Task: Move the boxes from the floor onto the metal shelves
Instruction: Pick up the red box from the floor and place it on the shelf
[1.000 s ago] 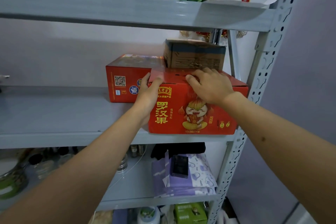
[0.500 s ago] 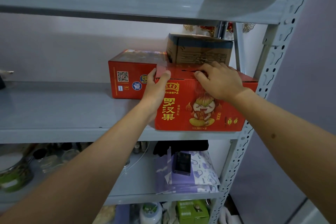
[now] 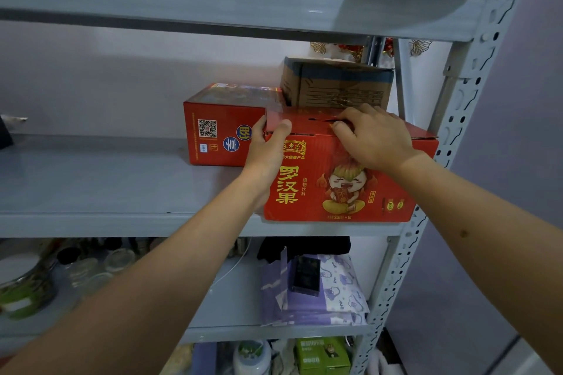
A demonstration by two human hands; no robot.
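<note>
The red drink carton (image 3: 338,179) sits at the shelf (image 3: 122,219) edge, likely heavy and stiff. The left hand (image 3: 265,155) clasps its near corner; the right hand (image 3: 371,137) hooks fingers into the top handle slot. Behind the grips sit another red box (image 3: 219,131) and a brown box (image 3: 335,85).

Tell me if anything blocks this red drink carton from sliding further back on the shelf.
Yes. The brown cardboard box stands right behind the red drink carton, and a second red box sits behind its left end.
</note>
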